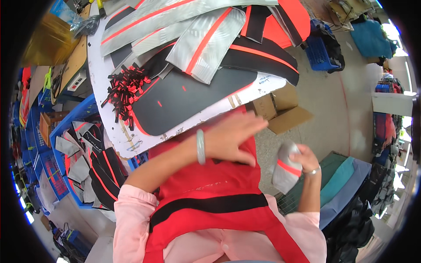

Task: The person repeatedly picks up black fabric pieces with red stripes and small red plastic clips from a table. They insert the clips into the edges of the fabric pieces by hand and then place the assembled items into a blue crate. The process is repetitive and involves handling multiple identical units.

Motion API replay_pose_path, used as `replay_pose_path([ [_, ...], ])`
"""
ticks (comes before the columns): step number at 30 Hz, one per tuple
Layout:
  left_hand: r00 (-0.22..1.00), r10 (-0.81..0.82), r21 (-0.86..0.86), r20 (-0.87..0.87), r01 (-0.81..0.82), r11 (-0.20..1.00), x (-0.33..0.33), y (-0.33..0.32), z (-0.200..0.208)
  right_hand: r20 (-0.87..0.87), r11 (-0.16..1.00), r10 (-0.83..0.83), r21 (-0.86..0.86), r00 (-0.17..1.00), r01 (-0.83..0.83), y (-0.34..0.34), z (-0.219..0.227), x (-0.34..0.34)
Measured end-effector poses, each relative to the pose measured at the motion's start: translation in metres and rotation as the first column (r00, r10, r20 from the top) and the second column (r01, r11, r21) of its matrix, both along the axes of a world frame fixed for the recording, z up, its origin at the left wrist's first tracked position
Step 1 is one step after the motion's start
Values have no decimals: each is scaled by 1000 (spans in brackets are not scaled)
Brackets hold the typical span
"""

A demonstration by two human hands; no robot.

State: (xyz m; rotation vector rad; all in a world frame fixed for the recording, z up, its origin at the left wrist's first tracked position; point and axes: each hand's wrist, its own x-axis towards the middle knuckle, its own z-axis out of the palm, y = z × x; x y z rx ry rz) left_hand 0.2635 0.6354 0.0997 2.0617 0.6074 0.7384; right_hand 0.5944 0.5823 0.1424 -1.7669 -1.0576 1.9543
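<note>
**Table Crowded, Strip Apart**

We had loaded layers on the table [116,138]. Our right hand's [307,158] grip was closed on a grey, red-striped strip [285,179], out right, apart from the table; our left hand [223,138] was spread open. A loosened pinch, we judged, could have dropped the strip floorward.

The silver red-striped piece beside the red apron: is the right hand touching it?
Touching: the head view shows the right hand gripping the silver red-striped piece at its edge.
</note>
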Motion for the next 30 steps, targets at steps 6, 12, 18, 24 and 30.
replay_pose_path([
  [6,918,322,-254,232,-262,931,-9,-30,15,-407,964,-20,233,913,125,83,20,-144],
  [12,799,483,19,357,-523,852,-19,-32,21,-671,943,-114,159,733,292,84,12,-198],
  [18,347,825,-742,447,-371,558,-25,-37,18,-75,400,176,916,982,-1,99,43,-185],
  [24,705,684,-382,189,-589,712,-61,-45,75,92,443,679,739,728,-507,125,109,-214],
  [30,476,836,-507,274,-667,546,-68,-51,68,-42,423,664,845,747,-328,114,58,-240],
])
